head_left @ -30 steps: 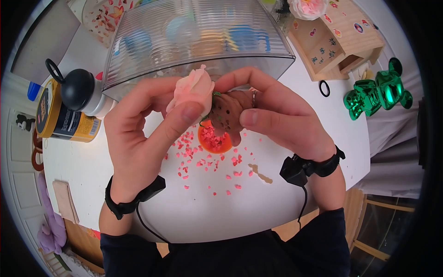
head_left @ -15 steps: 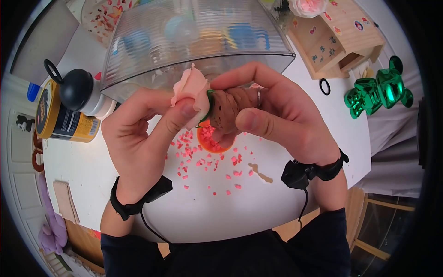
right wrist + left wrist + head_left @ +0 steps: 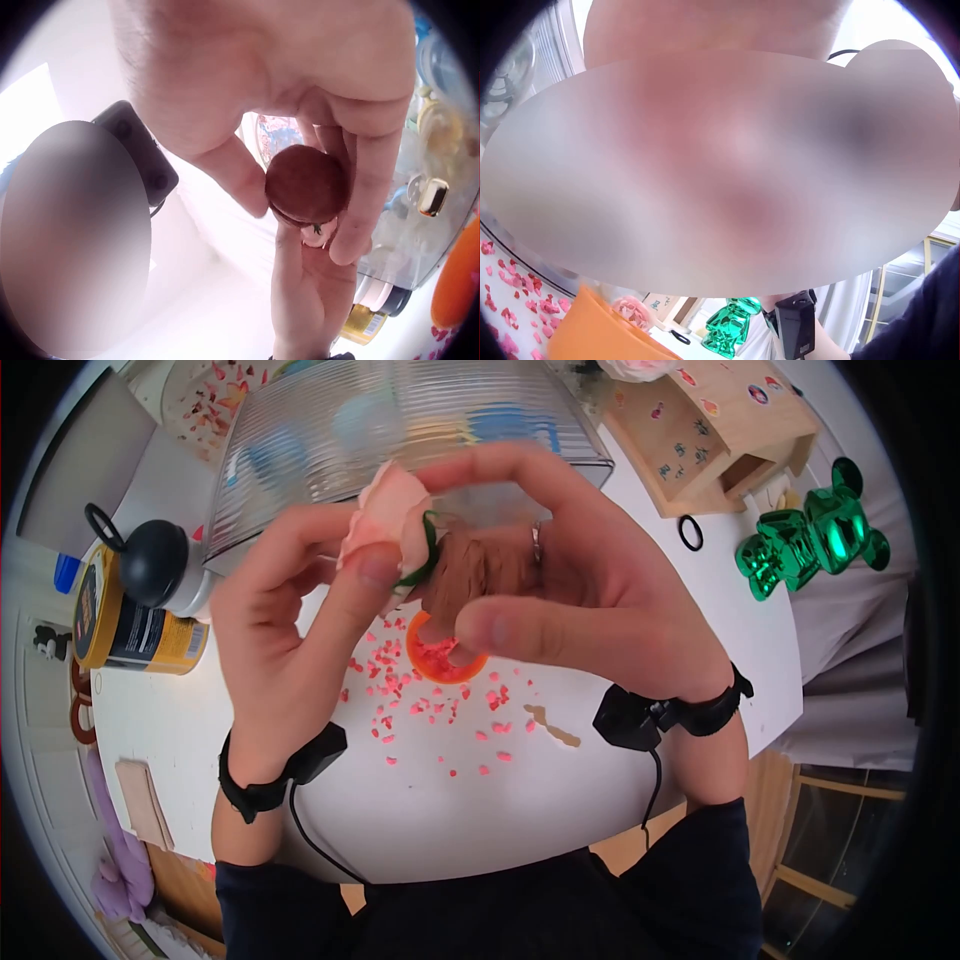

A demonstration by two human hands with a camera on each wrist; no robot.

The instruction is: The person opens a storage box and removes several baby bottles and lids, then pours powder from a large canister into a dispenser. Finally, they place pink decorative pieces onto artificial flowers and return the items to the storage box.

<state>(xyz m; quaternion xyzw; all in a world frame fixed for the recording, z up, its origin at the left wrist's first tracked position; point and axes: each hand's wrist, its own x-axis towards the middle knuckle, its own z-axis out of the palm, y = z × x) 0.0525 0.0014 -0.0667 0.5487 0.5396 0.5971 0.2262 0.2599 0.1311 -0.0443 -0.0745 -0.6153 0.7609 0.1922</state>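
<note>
My left hand (image 3: 270, 620) pinches a pale pink flower (image 3: 385, 520) between thumb and fingers. Green sepals show on the flower's right side, facing a brown, clay-like lump (image 3: 462, 575). Around that lump curl the fingers of my right hand (image 3: 610, 590), with the thumb along its near side. From the right wrist view, the brown lump (image 3: 307, 184) has a smooth round end between thumb and fingers, the flower partly hidden behind it. Below both hands stands an orange bowl (image 3: 413, 650) holding pink bits. Blur covers most of the left wrist view.
Pink crumbs (image 3: 420, 708) and a beige strip (image 3: 552, 727) lie on the white table. Behind my hands is a clear ribbed case (image 3: 330, 420). A black-lidded bottle (image 3: 155, 565) and yellow tub (image 3: 180, 645) stand left; a green shiny bear figure (image 3: 815, 535) and wooden house (image 3: 740, 420) stand right.
Both hands have shifted slightly left with the flower and the lump. The flower has turned, so more of its green underside shows. My right thumb has slid left across the lump.
</note>
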